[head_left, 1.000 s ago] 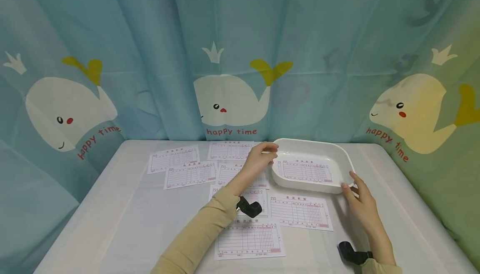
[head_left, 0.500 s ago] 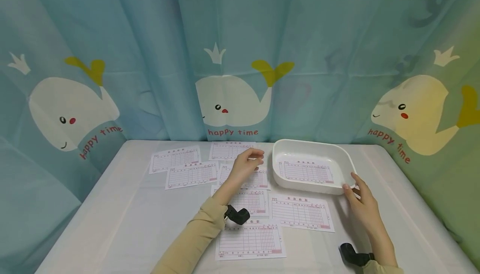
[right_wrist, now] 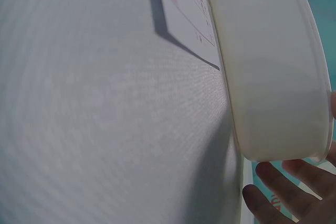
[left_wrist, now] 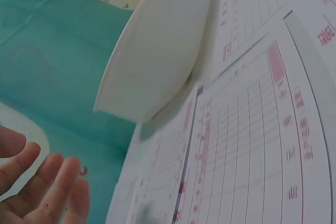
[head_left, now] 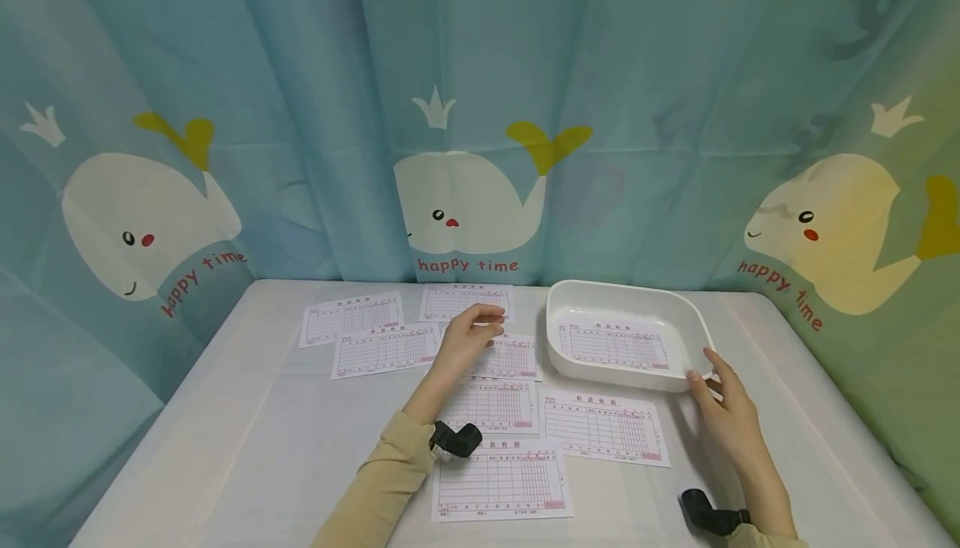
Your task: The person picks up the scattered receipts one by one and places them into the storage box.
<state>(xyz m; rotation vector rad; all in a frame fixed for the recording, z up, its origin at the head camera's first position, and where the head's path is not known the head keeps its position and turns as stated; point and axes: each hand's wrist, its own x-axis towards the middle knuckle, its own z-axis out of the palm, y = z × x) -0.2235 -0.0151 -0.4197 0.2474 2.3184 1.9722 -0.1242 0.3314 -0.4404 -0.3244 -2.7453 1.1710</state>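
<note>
One white tray [head_left: 618,374], right of the frame's centre, upright on the counter [head_left: 247,448], with a printed slip [head_left: 613,344] lying inside. Your right grip [head_left: 724,405]: thumb and fingers closed on the tray's near right corner. Your left grip [head_left: 467,336]: fingers loosely bent, partly open, holding nothing, above the middle of the frame and apart from the tray. Seven loose paper slips [head_left: 502,481], printed with ruled tables, spread from centre left to lower centre, some overlapping. One black wrist device [head_left: 459,441] per arm. Backdrop: blue-green curtain [head_left: 480,48], white whales, lettered "happy time".
</note>
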